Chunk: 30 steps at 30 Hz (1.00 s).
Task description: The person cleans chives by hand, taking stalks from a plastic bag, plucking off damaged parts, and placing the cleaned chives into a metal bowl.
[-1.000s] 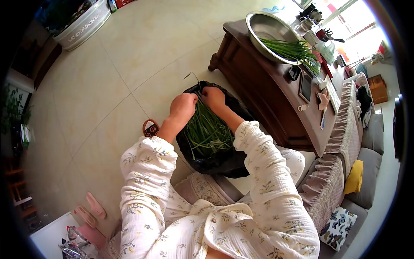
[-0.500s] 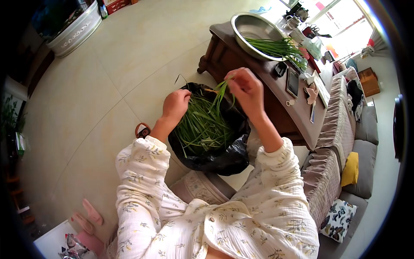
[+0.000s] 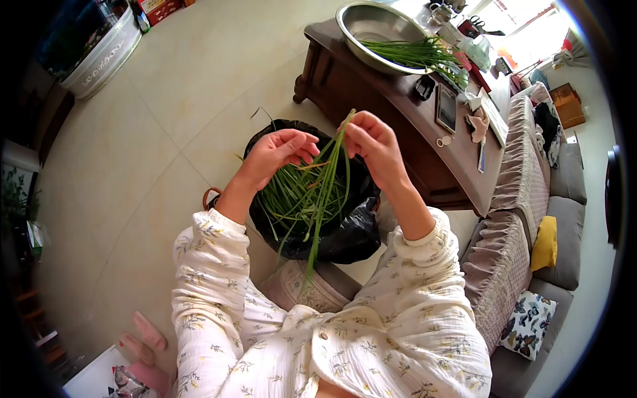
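Observation:
Several long green chives (image 3: 326, 189) hang from my right hand (image 3: 375, 147), whose thumb and fingers pinch them near their pale upper ends. Their leaf tips droop over the front rim of a black plastic bag (image 3: 358, 240). Close to the left of these stems is my left hand (image 3: 280, 158), its fingers curled in toward the thumb; whatever lies between them is too small to make out. A yellow-brown leaf shows among the stems near its fingertips. Inside the bag, below both hands, lies a loose heap of chives (image 3: 285, 202).
On the brown wooden table (image 3: 411, 109) at the right stands a steel basin (image 3: 352, 36) with more chives (image 3: 415, 54) in it. A phone (image 3: 446, 107) lies nearby. A covered sofa (image 3: 494, 265) runs along the right. Pink slippers (image 3: 147, 331) are on the floor.
The chives in my right hand have come up out of the heap and now hang lengthwise over the bag. My left hand has moved from the bag's rim toward the stems.

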Motion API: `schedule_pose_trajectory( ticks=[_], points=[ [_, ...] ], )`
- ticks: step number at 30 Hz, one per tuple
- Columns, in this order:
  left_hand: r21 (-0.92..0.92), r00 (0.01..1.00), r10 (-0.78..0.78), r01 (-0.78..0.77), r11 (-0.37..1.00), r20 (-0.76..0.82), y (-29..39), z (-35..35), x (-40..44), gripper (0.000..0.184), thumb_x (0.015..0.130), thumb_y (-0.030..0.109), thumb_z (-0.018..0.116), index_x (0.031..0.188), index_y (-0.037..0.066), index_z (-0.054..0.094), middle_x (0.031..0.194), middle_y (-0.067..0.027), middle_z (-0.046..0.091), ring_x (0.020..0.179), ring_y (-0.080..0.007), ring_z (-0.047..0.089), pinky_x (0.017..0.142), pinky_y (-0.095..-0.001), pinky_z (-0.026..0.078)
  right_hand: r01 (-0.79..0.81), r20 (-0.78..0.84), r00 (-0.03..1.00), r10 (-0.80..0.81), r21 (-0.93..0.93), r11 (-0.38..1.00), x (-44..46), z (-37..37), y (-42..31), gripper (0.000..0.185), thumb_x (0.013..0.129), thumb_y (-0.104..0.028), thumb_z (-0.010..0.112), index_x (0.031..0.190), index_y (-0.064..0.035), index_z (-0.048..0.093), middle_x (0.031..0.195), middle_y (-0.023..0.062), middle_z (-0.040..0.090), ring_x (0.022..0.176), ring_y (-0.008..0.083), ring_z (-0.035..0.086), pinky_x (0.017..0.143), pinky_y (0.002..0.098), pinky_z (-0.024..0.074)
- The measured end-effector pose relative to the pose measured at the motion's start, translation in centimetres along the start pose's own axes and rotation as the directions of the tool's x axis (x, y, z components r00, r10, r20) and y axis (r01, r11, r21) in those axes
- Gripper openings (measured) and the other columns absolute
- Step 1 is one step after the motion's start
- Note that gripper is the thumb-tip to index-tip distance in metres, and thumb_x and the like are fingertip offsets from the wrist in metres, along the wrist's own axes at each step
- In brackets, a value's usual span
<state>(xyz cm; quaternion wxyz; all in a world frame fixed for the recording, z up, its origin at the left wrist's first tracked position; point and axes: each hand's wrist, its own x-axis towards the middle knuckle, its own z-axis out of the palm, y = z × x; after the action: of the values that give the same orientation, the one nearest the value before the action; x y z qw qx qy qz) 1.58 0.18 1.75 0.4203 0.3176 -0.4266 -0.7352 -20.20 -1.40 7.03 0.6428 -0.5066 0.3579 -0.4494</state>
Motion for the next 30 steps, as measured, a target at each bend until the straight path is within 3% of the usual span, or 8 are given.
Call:
schedule_pose_trajectory(
  ticks=[6, 10, 13, 16, 19, 24, 25, 30],
  points=[
    [0.087, 0.991, -0.133, 0.13, 0.988, 0.034, -1.9, 1.4, 0.6, 0.035, 0.083, 0.026, 0.07, 0.108, 0.003, 0.062, 0.095, -0.0018, 0.065, 0.083, -0.0079, 0.06, 0.074, -0.0205, 0.046, -0.074, 0.017, 0.997, 0.076, -0.086, 0.994, 0.7, -1.5, 2.8, 0.009, 0.089, -0.01, 0.059, 0.089, -0.0022, 0.056, 0.073, 0.0003, 0.059, 0.057, 0.0058, 0.051, 0.052, 0.019, 0.0404],
    [0.389, 0.979, 0.156, -0.095, 0.916, -0.129, -3.0, 1.7, 1.2, 0.03, 0.08, 0.01, 0.07, 0.109, 0.003, 0.062, 0.101, -0.0015, 0.064, 0.087, -0.0071, 0.058, 0.073, -0.0207, 0.046, -0.099, -0.028, 0.995, 0.096, -0.159, 0.982, 1.7, -3.4, 4.4, 0.01, 0.089, -0.011, 0.06, 0.088, -0.002, 0.055, 0.072, 0.001, 0.06, 0.054, 0.0056, 0.051, 0.05, 0.0195, 0.0406],
    [0.64, 0.923, 0.384, -0.279, 0.716, -0.027, -3.6, 1.9, 1.1, 0.021, 0.079, 0.007, 0.07, 0.098, 0.003, 0.065, 0.097, -0.0009, 0.063, 0.084, -0.0077, 0.058, 0.069, -0.02, 0.045, -0.137, -0.03, 0.991, 0.134, -0.142, 0.98, 1.5, -3.8, 4.7, 0.01, 0.089, -0.011, 0.059, 0.088, -0.002, 0.055, 0.072, 0.0015, 0.06, 0.054, 0.0058, 0.051, 0.05, 0.0198, 0.041],
    [0.556, 0.954, 0.296, -0.221, 0.801, -0.048, -3.9, 2.4, 1.0, 0.013, 0.077, 0.005, 0.07, 0.088, 0.001, 0.066, 0.09, -0.0005, 0.063, 0.081, -0.008, 0.057, 0.067, -0.0206, 0.044, -0.146, -0.018, 0.989, 0.145, -0.143, 0.979, 1.3, -4.0, 5.1, 0.009, 0.088, -0.01, 0.059, 0.088, -0.002, 0.055, 0.072, 0.0017, 0.06, 0.054, 0.006, 0.051, 0.049, 0.02, 0.0413],
    [0.633, 0.952, 0.306, -0.227, 0.74, -0.017, -4.1, 2.2, 1.1, 0.01, 0.077, 0.006, 0.069, 0.082, 0.0, 0.063, 0.085, -0.0014, 0.062, 0.077, -0.0084, 0.056, 0.066, -0.0222, 0.044, -0.141, -0.025, 0.99, 0.138, -0.15, 0.979, 1.2, -4.3, 4.9, 0.009, 0.088, -0.01, 0.059, 0.088, -0.002, 0.055, 0.072, 0.0018, 0.061, 0.053, 0.0061, 0.051, 0.049, 0.02, 0.0413],
    [0.708, 0.997, 0.071, -0.027, 0.706, -0.032, -4.5, 0.9, 0.3, 0.012, 0.077, 0.009, 0.067, 0.078, -0.001, 0.061, 0.078, -0.0034, 0.061, 0.07, -0.0114, 0.055, 0.063, -0.0263, 0.044, -0.105, -0.146, 0.986, 0.082, -0.158, 0.982, 1.8, -6.2, 3.8, 0.009, 0.088, -0.012, 0.059, 0.087, -0.0028, 0.057, 0.071, 0.0011, 0.06, 0.053, 0.0058, 0.051, 0.049, 0.0195, 0.0403],
    [0.74, 0.999, 0.007, 0.021, 0.672, -0.035, -5.0, 0.1, 0.0, 0.013, 0.077, 0.009, 0.067, 0.077, -0.001, 0.061, 0.076, -0.0039, 0.061, 0.069, -0.0122, 0.056, 0.062, -0.0271, 0.045, -0.1, -0.178, 0.981, 0.07, -0.161, 0.982, 1.9, -6.6, 3.3, 0.01, 0.087, -0.013, 0.059, 0.086, -0.0031, 0.058, 0.071, 0.0006, 0.06, 0.054, 0.0055, 0.05, 0.05, 0.0191, 0.0398],
    [1.0, 0.935, -0.354, -0.007, 0.006, 0.008, -8.0, -1.1, -1.4, 0.012, 0.066, 0.009, 0.072, 0.075, 0.004, 0.067, 0.071, -0.0135, 0.063, 0.073, -0.0319, 0.061, 0.067, -0.0381, 0.049, -0.083, -0.187, 0.98, 0.074, -0.04, 0.996, 2.1, -7.7, 1.9, 0.01, 0.088, -0.015, 0.06, 0.086, -0.0054, 0.058, 0.073, -0.0018, 0.056, 0.055, 0.005, 0.048, 0.053, 0.018, 0.0382]
  ],
)
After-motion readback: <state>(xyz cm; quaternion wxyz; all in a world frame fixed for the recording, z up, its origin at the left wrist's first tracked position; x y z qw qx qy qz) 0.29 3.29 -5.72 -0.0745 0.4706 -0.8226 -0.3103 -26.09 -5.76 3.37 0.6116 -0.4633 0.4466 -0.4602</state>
